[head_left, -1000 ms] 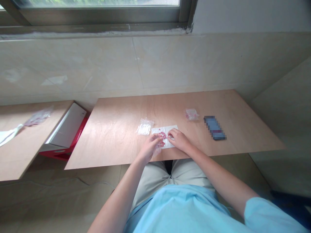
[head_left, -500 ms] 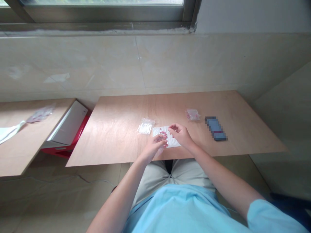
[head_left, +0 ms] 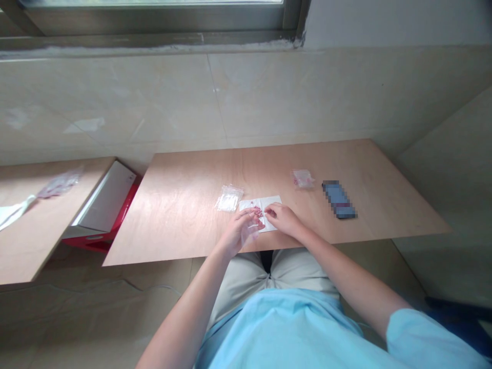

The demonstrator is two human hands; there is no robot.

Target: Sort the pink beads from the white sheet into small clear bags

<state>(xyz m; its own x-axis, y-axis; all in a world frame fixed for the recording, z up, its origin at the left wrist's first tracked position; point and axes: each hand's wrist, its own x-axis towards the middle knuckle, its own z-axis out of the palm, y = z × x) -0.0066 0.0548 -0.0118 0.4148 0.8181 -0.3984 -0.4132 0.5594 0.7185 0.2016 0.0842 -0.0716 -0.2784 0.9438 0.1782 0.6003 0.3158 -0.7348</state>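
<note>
My left hand [head_left: 235, 231] holds a small clear plastic bag [head_left: 250, 234] at the near edge of a white sheet [head_left: 274, 200]. Its fingers are curled round the bag. Small red beads [head_left: 259, 210] lie on the sheet by my left fingertips. Over the right part of the sheet, my right hand [head_left: 283, 218] has thumb and fingertips pinched together, close to the beads. Whatever is in that pinch is too small to make out.
A pack of clear bags [head_left: 229, 198] lies left of the sheet. Behind it to the right are a bag with pink pieces [head_left: 303, 179] and a blurred phone [head_left: 339, 200]. A second table [head_left: 23, 256] stands left across a gap, with a red stool or bin [head_left: 126, 210] between.
My right hand has come down lower over the sheet, towards the beads. My left hand has turned a little, showing more of the clear bag. The view has shifted slightly.
</note>
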